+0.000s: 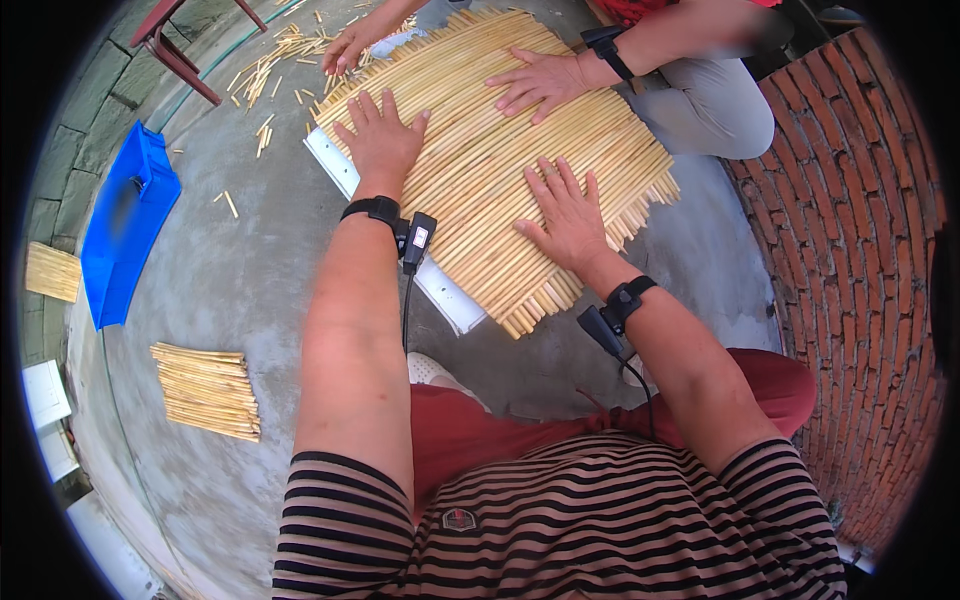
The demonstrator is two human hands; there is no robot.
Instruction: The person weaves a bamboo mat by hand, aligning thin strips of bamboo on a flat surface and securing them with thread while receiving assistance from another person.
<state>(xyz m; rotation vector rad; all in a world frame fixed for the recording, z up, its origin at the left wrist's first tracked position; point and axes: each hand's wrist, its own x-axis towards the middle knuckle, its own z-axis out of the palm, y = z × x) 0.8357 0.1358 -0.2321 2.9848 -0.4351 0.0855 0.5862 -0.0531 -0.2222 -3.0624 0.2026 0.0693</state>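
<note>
Sticks point(455, 180) lie side by side in a broad layer at twelve o'clock. Left hand point(384, 145), at eleven, and right hand point(572, 225), between one and two, rest palm-down on them, fingers spread, gripping nothing. A blue bin point(118, 265) sits at nine o'clock.

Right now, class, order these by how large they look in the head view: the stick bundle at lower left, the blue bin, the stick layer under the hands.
1. Stick layer, by far the largest.
2. Blue bin, clearly longer than the bundle.
3. Stick bundle, the smallest.
</note>
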